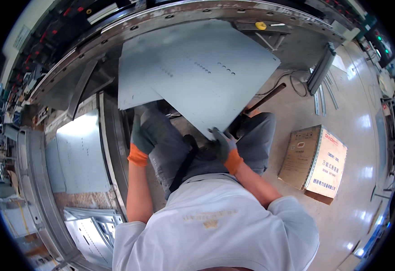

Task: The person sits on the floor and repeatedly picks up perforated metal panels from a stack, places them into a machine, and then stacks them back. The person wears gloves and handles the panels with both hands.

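Note:
A large grey metal sheet (197,77) with rows of small holes lies tilted before me, its near corner pointing at my lap. A second metal sheet (136,92) shows from under its left side. My right hand (222,143), in a grey-green glove with an orange cuff, is closed on that near corner, thumb on top. My left hand (142,137), gloved alike, is beside my left thigh, below the second sheet's near edge. Its fingers are not clear enough to show whether they hold anything.
A long machine bed (175,18) spans the far side, with a yellow round object (260,25) on a ledge. More metal sheets (82,149) lie on a rack at left, cut pieces (91,235) nearer. At right stand a wooden crate (312,158) and metal strips (320,101) on the floor.

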`<action>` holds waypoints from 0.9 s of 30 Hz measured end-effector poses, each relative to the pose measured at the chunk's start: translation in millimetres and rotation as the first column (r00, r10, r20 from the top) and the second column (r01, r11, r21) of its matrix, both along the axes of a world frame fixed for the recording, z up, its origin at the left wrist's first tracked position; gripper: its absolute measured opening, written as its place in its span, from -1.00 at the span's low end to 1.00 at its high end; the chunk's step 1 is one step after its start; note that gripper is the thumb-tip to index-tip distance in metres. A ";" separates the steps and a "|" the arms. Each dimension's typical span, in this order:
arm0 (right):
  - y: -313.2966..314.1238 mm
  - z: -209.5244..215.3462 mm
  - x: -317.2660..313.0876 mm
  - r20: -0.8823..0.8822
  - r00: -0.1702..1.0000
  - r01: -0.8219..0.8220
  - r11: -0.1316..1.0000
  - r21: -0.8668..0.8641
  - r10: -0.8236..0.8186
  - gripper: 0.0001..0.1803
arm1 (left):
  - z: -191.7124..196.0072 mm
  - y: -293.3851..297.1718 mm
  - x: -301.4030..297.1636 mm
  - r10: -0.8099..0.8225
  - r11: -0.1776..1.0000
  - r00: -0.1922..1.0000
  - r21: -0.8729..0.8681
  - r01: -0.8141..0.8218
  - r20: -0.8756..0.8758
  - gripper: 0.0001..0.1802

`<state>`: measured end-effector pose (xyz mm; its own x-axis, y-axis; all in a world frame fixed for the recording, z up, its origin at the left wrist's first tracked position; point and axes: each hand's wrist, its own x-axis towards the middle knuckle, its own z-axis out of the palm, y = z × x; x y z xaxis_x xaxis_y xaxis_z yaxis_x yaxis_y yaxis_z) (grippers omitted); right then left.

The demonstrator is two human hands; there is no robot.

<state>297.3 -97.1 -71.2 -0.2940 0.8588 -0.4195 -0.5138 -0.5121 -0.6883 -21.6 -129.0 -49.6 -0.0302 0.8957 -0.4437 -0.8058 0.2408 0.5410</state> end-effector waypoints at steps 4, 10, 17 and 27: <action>15.3 12.9 86.5 -0.100 0.945 0.311 0.950 -0.024 -0.311 -0.73 | 21.1 41.0 56.1 -0.149 0.989 0.986 0.021 0.148 0.073 -0.14; 30.2 68.5 116.5 -0.156 0.936 0.342 0.918 0.199 -0.315 -0.60 | 38.7 113.7 114.9 -0.145 0.966 0.965 0.241 0.091 0.217 -0.34; 18.3 126.3 143.1 -0.005 0.944 0.303 0.860 0.410 -0.330 -0.37 | 67.2 86.0 109.2 0.119 0.869 0.826 0.461 0.182 -0.551 -0.57; 108.7 149.9 96.1 0.002 0.999 0.029 0.846 0.533 -0.035 -0.23 | 73.3 51.7 61.2 0.314 0.849 0.885 0.520 -0.099 -0.344 -0.67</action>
